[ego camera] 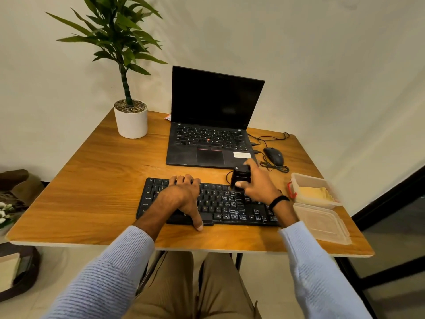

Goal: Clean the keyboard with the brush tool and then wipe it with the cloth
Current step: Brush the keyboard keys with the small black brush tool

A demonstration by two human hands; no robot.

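A black keyboard (226, 204) lies across the front middle of the wooden table (99, 180). My left hand (184, 196) rests flat on its left half, fingers over the top rows and thumb at the front edge, holding it down. My right hand (257, 184) grips a small black brush tool (240, 174) upright over the keyboard's upper right-middle keys. A yellow cloth (316, 193) lies inside a clear plastic container (309, 179) right of the keyboard.
An open black laptop (210, 143) stands behind the keyboard. A wired black mouse (273, 155) and its cable lie beside it. A potted plant (131, 118) occupies the back left corner. The container's clear lid (322, 223) rests near the front right edge.
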